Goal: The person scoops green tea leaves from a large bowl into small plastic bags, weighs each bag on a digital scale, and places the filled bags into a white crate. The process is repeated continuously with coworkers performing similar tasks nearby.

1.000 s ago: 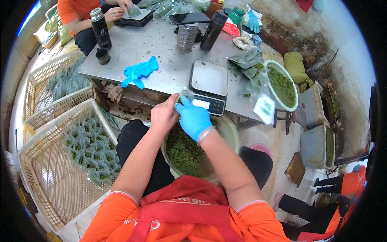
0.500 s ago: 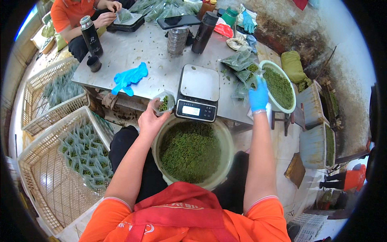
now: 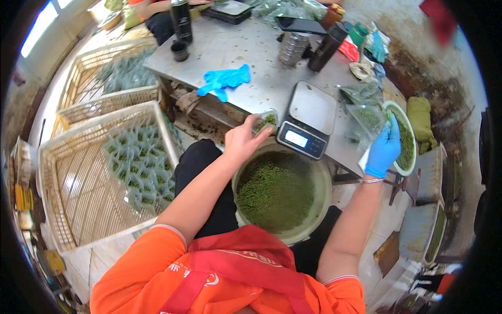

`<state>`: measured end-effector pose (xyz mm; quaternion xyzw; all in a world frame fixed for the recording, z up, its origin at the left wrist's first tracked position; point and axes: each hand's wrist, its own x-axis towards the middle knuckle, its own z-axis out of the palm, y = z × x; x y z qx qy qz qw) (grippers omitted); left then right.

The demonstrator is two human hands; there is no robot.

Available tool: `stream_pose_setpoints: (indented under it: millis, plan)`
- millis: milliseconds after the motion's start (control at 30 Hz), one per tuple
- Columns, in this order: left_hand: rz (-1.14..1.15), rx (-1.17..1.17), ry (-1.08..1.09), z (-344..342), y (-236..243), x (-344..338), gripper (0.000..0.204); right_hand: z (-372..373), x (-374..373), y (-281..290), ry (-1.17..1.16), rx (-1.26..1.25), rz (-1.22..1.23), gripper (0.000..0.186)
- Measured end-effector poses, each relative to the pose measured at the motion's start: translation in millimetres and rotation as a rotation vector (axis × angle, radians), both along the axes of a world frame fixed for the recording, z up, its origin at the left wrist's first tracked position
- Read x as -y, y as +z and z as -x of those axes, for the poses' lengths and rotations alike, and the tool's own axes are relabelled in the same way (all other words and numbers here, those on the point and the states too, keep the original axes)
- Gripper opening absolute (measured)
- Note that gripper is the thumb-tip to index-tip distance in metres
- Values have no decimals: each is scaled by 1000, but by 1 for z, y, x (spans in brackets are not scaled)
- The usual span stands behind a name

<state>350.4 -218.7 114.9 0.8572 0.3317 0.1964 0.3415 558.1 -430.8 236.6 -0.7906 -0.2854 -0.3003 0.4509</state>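
Note:
My left hand is closed round a small clear plastic bag holding green peppercorns, just left of the digital kitchen scale. Nothing lies on the scale's pan, and its display is lit. My right hand, in a blue glove, is at the near rim of a pale bowl of green peppercorns. Its fingers are pressed together beside a flat clear plastic bag; what they hold, if anything, is unclear. Below the scale, between my knees, stands a big tub with more green peppercorns.
A spare blue glove, a black flask, a dark bottle and a phone on a jar are on the metal table. To the left, a crate holds filled bags. Another person sits across the table.
The view has swung left, so everything sits further right. My right hand has moved from the bags to the bowl's rim. My left hand keeps the bag beside the scale.

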Motion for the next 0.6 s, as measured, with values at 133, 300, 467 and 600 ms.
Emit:
stream_pose_setpoints:
  millis: [133, 300, 467, 600]
  plan:
    - [200, 95, 110, 22, 6, -14, 54, 20, -62, -63, 114, 293, 193, 31]
    - [218, 428, 356, 136, 28, -69, 43, 40, -29, -116, 165, 103, 210, 31]
    - [-157, 55, 837, 310, 20, -129, 48, 61, 40, -142, 213, -334, 193, 30]
    - [-186, -71, 1092, 403, -16, -173, 55, 100, 44, -159, 361, -525, 168, 27]
